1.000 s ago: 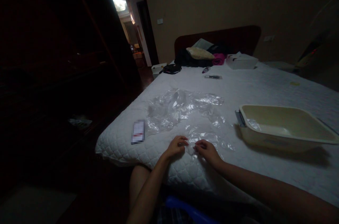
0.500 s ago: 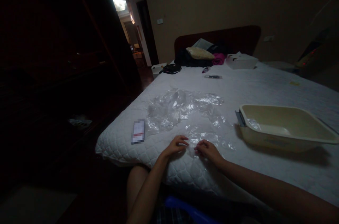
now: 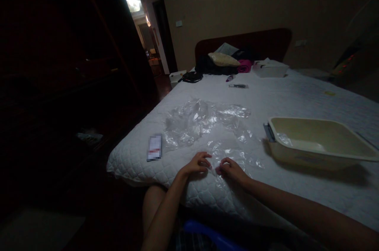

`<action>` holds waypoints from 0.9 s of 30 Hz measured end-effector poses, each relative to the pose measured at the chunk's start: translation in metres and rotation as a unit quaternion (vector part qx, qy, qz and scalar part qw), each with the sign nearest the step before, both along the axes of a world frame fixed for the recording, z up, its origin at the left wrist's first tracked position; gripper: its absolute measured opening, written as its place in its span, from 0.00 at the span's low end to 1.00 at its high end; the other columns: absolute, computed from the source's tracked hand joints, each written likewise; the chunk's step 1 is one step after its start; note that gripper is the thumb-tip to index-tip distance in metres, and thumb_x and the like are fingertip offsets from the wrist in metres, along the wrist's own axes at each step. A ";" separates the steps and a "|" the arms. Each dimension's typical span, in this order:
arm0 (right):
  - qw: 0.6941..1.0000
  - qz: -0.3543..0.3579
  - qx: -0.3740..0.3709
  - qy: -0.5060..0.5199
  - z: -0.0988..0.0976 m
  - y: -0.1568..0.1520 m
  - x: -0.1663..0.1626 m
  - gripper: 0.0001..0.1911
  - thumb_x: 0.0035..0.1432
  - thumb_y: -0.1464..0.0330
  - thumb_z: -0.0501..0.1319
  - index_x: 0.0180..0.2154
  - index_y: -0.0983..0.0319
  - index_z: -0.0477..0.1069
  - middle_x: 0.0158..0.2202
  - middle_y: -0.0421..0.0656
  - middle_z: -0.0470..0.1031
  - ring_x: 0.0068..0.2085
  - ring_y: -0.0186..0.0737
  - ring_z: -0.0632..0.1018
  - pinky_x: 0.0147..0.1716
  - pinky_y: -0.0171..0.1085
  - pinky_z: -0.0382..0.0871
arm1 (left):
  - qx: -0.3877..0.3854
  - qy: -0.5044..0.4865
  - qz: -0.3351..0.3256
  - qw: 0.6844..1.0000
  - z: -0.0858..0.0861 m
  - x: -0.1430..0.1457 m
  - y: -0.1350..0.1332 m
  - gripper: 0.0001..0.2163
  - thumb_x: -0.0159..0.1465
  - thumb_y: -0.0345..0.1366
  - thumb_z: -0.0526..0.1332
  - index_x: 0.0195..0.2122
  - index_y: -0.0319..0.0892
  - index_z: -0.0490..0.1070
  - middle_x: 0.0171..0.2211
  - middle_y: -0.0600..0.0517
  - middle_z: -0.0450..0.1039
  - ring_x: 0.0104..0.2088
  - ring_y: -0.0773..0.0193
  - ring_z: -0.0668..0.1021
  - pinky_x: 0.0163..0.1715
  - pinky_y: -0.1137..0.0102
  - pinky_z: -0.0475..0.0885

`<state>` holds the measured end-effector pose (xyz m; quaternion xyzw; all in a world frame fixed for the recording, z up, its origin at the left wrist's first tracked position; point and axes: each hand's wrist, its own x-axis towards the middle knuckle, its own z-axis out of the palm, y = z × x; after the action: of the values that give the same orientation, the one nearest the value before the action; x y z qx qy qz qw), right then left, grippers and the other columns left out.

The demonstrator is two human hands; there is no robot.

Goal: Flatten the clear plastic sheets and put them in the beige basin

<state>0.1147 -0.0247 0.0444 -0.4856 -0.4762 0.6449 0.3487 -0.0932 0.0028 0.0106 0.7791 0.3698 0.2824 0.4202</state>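
Clear plastic bags (image 3: 197, 114) lie crumpled on the white quilted bed, and one clear plastic bag (image 3: 226, 151) reaches down toward the near edge. At this bag's near end, my left hand (image 3: 197, 165) is curled, its lower fingers closed on the thin film and its index finger held out. Just to the right, my right hand (image 3: 233, 171) pinches the same film between thumb and fingers. A small gap separates the two hands. The film between them is thin and hard to make out in the dim light.
A cream plastic bin (image 3: 319, 140) with grey handles stands on the right. Left of the bags lies a blurred-out flat item (image 3: 154, 147). Farther back on the bed (image 3: 281, 99) are a packaged item (image 3: 238, 85), a white box (image 3: 270, 69) and piled cloth (image 3: 223, 60).
Both hands have shifted only slightly at the bag's near end, with small finger movements. The bags, the bin and the other things lie as before.
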 end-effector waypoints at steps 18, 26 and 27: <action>0.994 -0.012 0.087 -0.067 0.001 -0.001 0.007 0.12 0.43 0.60 0.55 0.29 0.60 0.58 0.18 0.33 0.67 0.18 0.32 0.70 0.18 0.32 0.62 | 0.047 0.005 0.111 0.993 -0.005 0.015 -0.007 0.09 0.53 0.41 0.62 0.22 0.42 0.73 0.44 0.49 0.69 0.52 0.57 0.64 0.53 0.64 0.58; 0.956 0.006 0.201 -0.213 0.000 0.003 0.014 0.10 0.49 0.63 0.52 0.34 0.59 0.57 0.19 0.33 0.64 0.21 0.35 0.69 0.22 0.34 0.62 | 0.104 0.047 0.161 0.980 -0.005 0.026 -0.009 0.06 0.54 0.37 0.62 0.22 0.42 0.71 0.41 0.50 0.70 0.47 0.59 0.67 0.49 0.64 0.61; 0.946 0.008 0.223 -0.236 0.001 0.003 0.016 0.09 0.49 0.64 0.52 0.33 0.59 0.58 0.19 0.34 0.64 0.22 0.35 0.70 0.24 0.34 0.62 | 0.111 0.048 0.158 0.980 -0.005 0.026 -0.008 0.06 0.54 0.37 0.62 0.22 0.42 0.71 0.40 0.50 0.71 0.46 0.60 0.68 0.49 0.64 0.61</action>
<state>0.1303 -0.0212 0.0453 -0.5297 -0.6805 0.3922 0.3202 -0.0673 -0.0048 0.0057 0.7653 0.4743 0.3468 0.2629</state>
